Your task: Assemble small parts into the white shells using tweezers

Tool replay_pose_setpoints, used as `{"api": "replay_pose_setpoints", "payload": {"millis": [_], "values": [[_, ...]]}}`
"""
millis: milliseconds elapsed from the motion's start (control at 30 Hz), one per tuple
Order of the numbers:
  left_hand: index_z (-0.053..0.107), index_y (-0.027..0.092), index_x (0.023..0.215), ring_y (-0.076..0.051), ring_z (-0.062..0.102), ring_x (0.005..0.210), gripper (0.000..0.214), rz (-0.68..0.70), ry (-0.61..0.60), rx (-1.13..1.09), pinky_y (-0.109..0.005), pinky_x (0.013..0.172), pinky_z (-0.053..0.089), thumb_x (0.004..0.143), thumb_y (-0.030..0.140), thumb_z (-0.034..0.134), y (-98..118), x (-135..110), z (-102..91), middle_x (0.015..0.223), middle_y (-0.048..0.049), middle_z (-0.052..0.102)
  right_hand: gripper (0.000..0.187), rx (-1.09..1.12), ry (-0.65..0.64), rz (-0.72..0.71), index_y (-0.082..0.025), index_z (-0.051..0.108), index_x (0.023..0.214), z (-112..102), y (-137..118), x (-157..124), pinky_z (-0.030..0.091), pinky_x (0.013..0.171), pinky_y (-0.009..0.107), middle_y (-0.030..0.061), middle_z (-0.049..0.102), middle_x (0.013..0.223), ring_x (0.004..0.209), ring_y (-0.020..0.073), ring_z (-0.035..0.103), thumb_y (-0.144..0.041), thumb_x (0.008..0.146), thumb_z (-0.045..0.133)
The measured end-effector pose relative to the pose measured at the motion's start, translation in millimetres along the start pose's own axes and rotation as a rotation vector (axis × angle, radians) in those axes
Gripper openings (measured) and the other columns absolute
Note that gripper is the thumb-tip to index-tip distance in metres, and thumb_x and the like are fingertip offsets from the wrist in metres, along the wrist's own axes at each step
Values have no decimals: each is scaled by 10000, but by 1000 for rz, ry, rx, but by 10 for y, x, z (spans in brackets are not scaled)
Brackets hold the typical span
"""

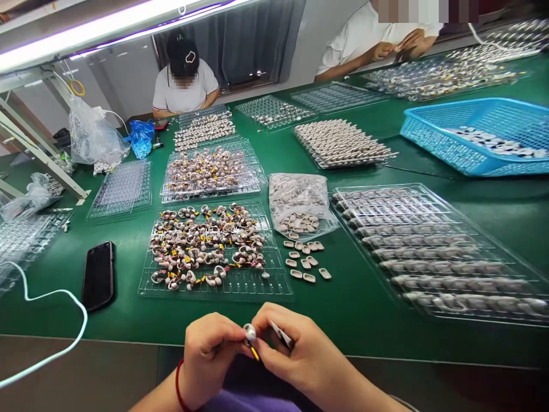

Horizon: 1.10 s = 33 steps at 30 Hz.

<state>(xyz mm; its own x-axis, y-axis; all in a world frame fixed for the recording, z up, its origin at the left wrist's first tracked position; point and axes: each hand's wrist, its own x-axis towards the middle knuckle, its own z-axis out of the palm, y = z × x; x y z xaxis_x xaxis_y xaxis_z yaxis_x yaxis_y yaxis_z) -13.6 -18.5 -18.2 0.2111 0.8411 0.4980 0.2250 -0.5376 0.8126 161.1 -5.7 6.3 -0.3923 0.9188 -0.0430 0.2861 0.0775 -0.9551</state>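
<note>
Just over the near table edge, my left hand [212,349] and my right hand [300,346] meet fingertip to fingertip. Between them they pinch a small white earbud part [250,332] with a yellow strip sticking out below it. A thin pale, pointed piece [281,335], whose kind I cannot make out, is also tucked in my right hand's fingers. Past my hands, a clear tray [249,286] carries many similar curved parts with yellow strips. Small beige oval shells [309,278] lie loose to its right, below a plastic bag [299,197] full of more shells.
A phone [98,274] and a white cable [51,292] lie at left. Filled trays [450,252] stand at right, with a blue basket [467,163] behind. Further trays [257,183] continue up the table. Two people [186,91] sit across, and a lamp [98,26] hangs overhead.
</note>
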Motion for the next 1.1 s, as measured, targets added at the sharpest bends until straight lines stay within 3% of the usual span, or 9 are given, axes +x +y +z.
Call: {"api": "replay_pose_setpoints", "payload": {"millis": [233,500,633,700,833,933,1033,1100], "values": [[707,187,774,-140,681,573,96,-21,0,-7,-198,571,524,862,215,680,7,3,-6,644,-36,746,188,182,-83,172,-175,549,676,13,-13,6,285,469,231,-28,488,574,504,102,342,-346,752,544],[769,197,848,-170,715,618,90,-140,-90,-138,-233,615,562,840,262,708,-74,30,-64,705,-72,776,104,181,-43,165,-201,496,693,2,29,24,261,466,222,-59,426,578,514,100,318,-270,712,572],[771,175,944,-209,723,681,400,-309,-184,-245,-268,650,584,689,483,787,-37,49,-88,795,-107,778,74,224,-9,76,-192,575,793,-5,57,23,330,511,225,-47,463,628,555,113,390,-209,726,548],[766,155,934,-217,715,677,529,-402,-162,-277,-276,646,589,577,540,829,-9,43,-67,791,-106,767,86,177,30,7,-197,602,776,5,79,22,348,526,230,-35,492,646,568,119,424,-172,728,535],[767,145,807,-185,690,636,323,-509,-85,-199,-243,612,564,649,416,843,23,71,-22,724,-75,751,92,90,101,-111,-200,591,710,45,118,36,364,536,234,-18,536,670,575,123,452,-143,754,533],[777,151,797,-184,690,658,171,-529,-111,-173,-242,621,552,735,309,790,18,133,-53,741,-76,759,122,94,111,-159,-197,607,735,59,156,58,366,535,242,-2,560,708,570,122,450,-163,813,520],[779,157,846,-188,697,707,107,-555,-140,-197,-249,654,549,754,193,735,-16,181,-117,796,-75,767,62,163,78,-117,-207,610,890,35,223,62,389,542,238,-3,546,747,593,126,460,-232,860,562],[774,156,857,-182,695,712,148,-565,-162,-174,-245,654,544,756,124,672,-53,196,-153,801,-71,762,219,239,56,-84,-226,565,1087,-6,283,46,438,592,236,0,530,810,659,136,496,-303,883,586]]}}
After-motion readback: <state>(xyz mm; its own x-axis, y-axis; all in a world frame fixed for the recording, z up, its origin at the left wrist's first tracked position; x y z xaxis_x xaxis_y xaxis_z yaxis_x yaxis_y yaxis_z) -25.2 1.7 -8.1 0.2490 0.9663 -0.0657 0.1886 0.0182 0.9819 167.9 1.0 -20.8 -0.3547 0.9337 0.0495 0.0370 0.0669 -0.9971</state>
